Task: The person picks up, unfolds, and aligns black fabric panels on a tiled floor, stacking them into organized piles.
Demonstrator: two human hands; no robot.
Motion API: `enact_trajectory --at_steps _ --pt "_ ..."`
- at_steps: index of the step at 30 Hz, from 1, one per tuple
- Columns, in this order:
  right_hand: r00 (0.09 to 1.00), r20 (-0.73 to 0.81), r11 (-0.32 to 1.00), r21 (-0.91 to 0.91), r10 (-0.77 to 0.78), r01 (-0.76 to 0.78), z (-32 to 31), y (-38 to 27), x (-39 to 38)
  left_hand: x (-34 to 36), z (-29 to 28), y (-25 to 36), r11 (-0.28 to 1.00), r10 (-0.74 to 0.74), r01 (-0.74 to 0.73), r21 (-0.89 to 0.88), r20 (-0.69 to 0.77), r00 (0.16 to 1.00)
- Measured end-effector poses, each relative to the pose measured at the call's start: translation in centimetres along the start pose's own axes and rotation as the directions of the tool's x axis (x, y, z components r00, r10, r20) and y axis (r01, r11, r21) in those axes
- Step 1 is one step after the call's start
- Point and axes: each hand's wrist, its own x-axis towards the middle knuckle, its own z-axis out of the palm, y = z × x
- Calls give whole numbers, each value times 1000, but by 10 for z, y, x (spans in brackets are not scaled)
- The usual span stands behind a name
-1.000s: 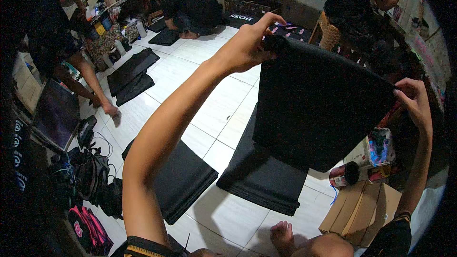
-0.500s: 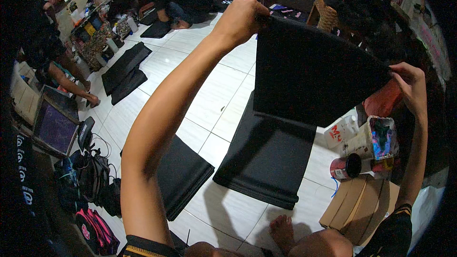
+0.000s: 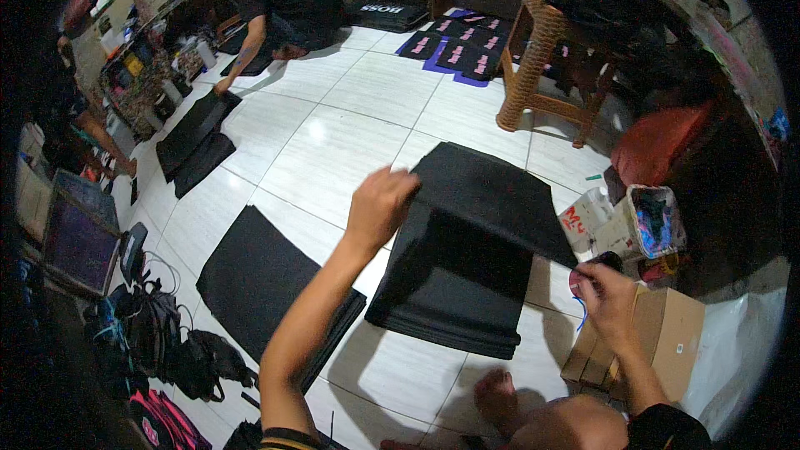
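Observation:
A black fabric piece (image 3: 492, 187) is stretched between my two hands over a folded stack of black fabric (image 3: 446, 308). My left hand (image 3: 382, 210) is closed on its near left corner. At the near right corner, my right hand (image 3: 608, 296) pinches the cloth between thumb and fingers. The far part of the piece lies over the stack's far end, while the edge between my hands is raised and casts a dark shadow on the stack. To the left lies another pile of black fabric (image 3: 262, 283), partly covered by my left forearm.
On the right are a paint-stained container (image 3: 654, 221), a cardboard box (image 3: 679, 333) and a wicker stool (image 3: 529, 67). Black bags (image 3: 158, 325) lie at left. A crouching person (image 3: 292, 4) reaches toward black cloths (image 3: 196, 137). Printed black pieces (image 3: 458, 46) lie farther off.
Both my hands have come down and nearer, lowering the black fabric piece from upright onto the stack. The crouching person's arm now reaches out to the cloths on the floor.

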Motion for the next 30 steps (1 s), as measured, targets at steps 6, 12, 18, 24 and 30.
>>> enact_trajectory --at_steps 6,12,18,24,30 --pt "999 -10 998 -50 39 -39 100 50 -64 -129 59 -2 1000 6 -11 19 230 973" --pt "971 111 977 8 212 -214 140 64 -85 -182 53 9 999 -37 28 31 321 946" --pt "966 162 968 119 203 -223 149 59 -101 -207 31 21 995 -93 78 56 335 938" --pt "959 218 962 167 180 -218 157 58 -105 -235 25 21 988 -150 118 97 501 853" --pt "956 236 975 98 172 -200 153 54 -118 -233 20 24 973 -222 223 66 547 807"
